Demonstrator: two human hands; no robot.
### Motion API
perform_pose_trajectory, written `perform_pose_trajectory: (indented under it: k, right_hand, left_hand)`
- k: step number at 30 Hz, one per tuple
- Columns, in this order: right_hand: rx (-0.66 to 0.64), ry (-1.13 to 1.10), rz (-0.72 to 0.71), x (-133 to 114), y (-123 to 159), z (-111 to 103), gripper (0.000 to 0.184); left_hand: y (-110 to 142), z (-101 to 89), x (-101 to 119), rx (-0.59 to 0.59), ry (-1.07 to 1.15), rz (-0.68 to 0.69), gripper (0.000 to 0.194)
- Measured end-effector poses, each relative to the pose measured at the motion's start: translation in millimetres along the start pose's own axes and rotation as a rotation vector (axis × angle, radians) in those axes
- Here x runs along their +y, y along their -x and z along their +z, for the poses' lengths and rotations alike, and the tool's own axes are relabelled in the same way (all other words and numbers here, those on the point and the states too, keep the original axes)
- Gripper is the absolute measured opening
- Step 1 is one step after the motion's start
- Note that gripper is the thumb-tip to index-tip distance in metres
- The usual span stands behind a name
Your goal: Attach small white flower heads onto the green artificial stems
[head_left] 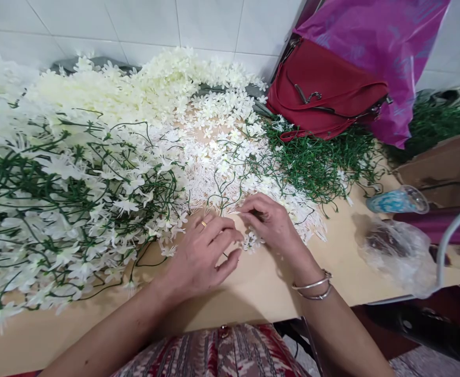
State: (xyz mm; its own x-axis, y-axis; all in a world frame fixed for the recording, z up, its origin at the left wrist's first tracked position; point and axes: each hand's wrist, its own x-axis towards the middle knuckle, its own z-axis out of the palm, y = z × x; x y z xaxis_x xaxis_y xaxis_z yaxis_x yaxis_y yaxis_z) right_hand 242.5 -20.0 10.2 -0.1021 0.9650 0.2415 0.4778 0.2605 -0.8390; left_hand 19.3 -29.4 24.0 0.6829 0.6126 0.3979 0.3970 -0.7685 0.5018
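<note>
My left hand point(210, 248), with a gold ring, hovers low over the table edge of the white flower pieces. Its fingers are loosely curled and the thumb stands apart, with nothing visible between them. My right hand point(271, 222) is closed in a pinch beside it; what its fingertips hold is too small to make out. Thin green plastic stems point(222, 198) reach between both hands. Beyond them lie loose white artificial petals point(202, 183). A small white blossom point(250, 242) shows below my right fingers.
Assembled white artificial flowers with green stems point(76, 209) are heaped at left, cream blossoms point(167, 78) behind. A pile of green stems point(324, 162), a red handbag point(328, 89), a purple bag point(391, 47), a plastic cup point(397, 200) and a clear bag point(397, 251) sit right.
</note>
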Motion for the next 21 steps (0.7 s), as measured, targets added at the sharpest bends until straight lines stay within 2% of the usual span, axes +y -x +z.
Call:
perform_pose_trajectory:
  k: [4,6,11,15,18,21]
  right_hand:
    - [0.091,-0.233,0.116,-4.3,1.8,-3.4,0.009]
    - [0.122,-0.354,0.155,-5.3,1.5,-4.4,0.01]
    - [0.266,-0.455,0.214,-2.6,-0.6,-7.7,0.018]
    - [0.286,-0.508,0.237,1.6,-1.8,-9.8,0.023]
    - [0.271,-0.562,0.268,1.2,-3.0,-10.0,0.024]
    - [0.265,-0.614,0.298,-1.0,-3.9,-9.4,0.027]
  left_hand:
    - [1.6,-3.9,-4.5,-0.245,0.014,0.155,0.015]
    - [1.4,-2.7,-6.3,-0.294,0.016,0.16,0.017]
    - [-1.1,-0.4,-5.3,-0.27,0.116,0.113,0.022]
    - [-3.2,-2.7,-1.2,-0.269,0.341,0.03,0.016]
    - [-3.7,-3.1,-0.5,-0.166,0.533,-0.056,0.01]
    - [-3.5,-0.9,-2.5,-0.049,0.71,-0.198,0.01]
